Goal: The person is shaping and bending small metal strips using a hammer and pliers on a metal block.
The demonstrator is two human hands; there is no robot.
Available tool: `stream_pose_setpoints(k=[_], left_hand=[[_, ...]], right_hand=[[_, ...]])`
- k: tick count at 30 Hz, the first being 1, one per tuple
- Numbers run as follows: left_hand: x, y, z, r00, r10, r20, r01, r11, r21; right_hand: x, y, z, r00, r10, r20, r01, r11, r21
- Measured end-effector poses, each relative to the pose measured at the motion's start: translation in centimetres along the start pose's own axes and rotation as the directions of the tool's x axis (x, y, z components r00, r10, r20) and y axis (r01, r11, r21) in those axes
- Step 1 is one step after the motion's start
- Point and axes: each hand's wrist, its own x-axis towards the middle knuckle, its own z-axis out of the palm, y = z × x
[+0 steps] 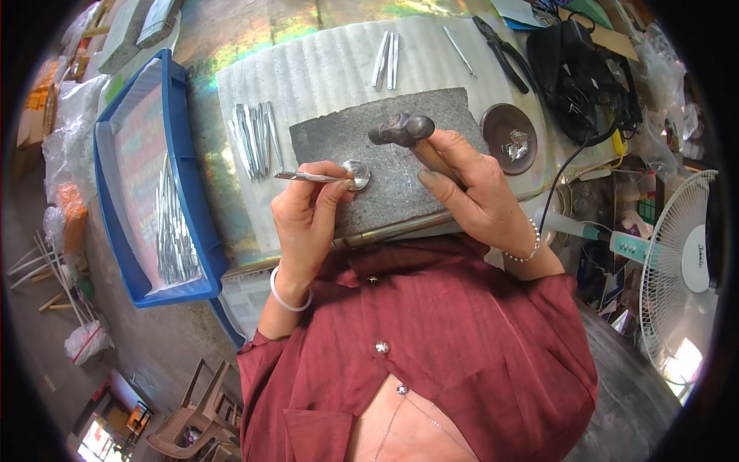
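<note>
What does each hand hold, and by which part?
The left hand pinches a thin metal strip near its middle, its tip on a small silver disc. The right hand holds a hammer by its wooden handle, just below the head.

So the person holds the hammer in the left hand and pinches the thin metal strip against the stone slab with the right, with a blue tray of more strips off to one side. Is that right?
Not quite: the hands are swapped. The head view shows the hammer in the right hand, while the left hand pinches the thin metal strip against the stone slab. The blue tray of more strips does sit off to one side.
</note>
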Motion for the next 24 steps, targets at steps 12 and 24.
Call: stream_pose_setpoints(k=[12, 24], left_hand=[[-0.2, -0.2, -0.1, 1.000, -0.029, -0.009, 0.029, 1.000, -0.001], [0.3, 0.6, 0.5, 0.916, 0.366, 0.164, -0.396, 0.761, 0.514]], right_hand=[[0.0, -1.7, -0.5, 0.916, 0.367, 0.164, -0.398, 0.883, 0.247], [0.6, -1.3, 1.0, 0.997, -0.058, 0.042, 0.049, 0.982, 0.182]])
